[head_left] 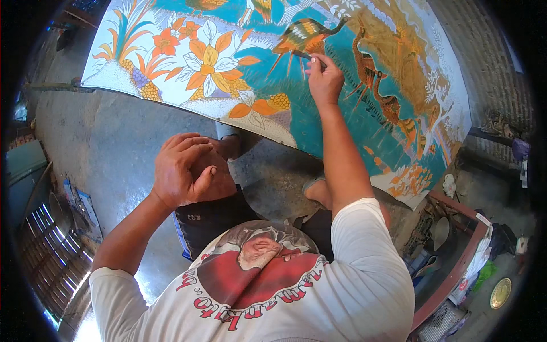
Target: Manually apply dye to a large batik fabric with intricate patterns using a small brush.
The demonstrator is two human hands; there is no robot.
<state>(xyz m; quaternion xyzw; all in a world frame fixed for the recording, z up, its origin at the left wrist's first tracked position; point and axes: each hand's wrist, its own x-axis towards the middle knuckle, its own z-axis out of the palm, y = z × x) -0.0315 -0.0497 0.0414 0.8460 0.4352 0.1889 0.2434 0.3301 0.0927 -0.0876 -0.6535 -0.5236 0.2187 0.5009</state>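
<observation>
A large painted cloth [319, 122] spreads across the far side, with teal ground, orange flowers and long-legged birds. My right hand [326, 82] reaches over it, fingers pinched round a dark, thin paintbrush [302, 55]. The brush points left, its tip at the legs of a green and orange bird [307, 35]; whether it touches the cloth is too small to tell. My left hand [183, 169] rests on my left knee, fingers loosely stretched, thumb apart, holding nothing.
The cloth's near edge hangs just beyond my knees, above a grey floor [108, 148]. A red-brown wooden frame [450, 268] with utensils stands at the right, near a round gold-coloured lid or plate [501, 293]. Bamboo slats [54, 251] lie at the lower left; a corrugated wall [478, 62] rises far right.
</observation>
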